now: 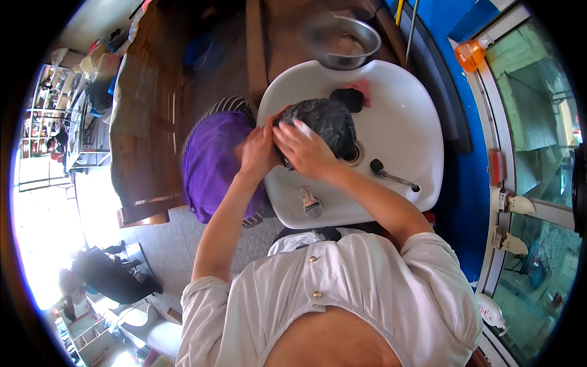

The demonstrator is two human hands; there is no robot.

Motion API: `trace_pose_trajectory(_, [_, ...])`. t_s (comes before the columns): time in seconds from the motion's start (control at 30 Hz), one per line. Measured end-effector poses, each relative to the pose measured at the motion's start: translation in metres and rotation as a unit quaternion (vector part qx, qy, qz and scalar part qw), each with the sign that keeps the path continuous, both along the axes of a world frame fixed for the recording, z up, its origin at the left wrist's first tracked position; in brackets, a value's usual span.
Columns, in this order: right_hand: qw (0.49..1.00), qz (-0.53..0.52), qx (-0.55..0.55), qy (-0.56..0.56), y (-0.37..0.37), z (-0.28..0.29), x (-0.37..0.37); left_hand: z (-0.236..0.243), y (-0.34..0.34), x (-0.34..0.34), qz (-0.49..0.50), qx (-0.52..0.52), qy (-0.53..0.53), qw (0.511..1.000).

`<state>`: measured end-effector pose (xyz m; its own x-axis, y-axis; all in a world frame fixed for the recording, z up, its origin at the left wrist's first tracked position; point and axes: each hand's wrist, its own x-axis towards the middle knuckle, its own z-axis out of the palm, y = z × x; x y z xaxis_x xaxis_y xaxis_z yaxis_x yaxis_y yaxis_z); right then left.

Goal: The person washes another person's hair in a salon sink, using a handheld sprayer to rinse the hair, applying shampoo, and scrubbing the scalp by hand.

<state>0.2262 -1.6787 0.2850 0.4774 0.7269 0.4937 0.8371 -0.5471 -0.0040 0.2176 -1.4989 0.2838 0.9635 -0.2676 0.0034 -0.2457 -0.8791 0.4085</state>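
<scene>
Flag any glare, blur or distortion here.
Head view: glare washes out the far left; head view: a hazy smear softens the left of the metal bowl; head view: left hand looks slightly soft at its outer edge, perhaps motion; head view: window frame bows at right.

No writing can be read, not even on the orange bottle [469,56].
</scene>
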Motion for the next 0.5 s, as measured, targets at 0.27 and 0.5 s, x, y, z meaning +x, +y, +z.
trace_pose_trajectory(0.27, [0.982, -0.09, 0.097, 0.135, -0.035, 0.016, 0.027, -0.01, 0.026, 0.008, -0.004, -0.33, 0.129, 0.935])
trace_pose_trajectory(0.5, [0.99, 0.063, -0.095, -0.08, 0.01, -0.021, -0.016, 0.012, 0.028, 0.02, 0.078, -0.429, 0.271, 0.858])
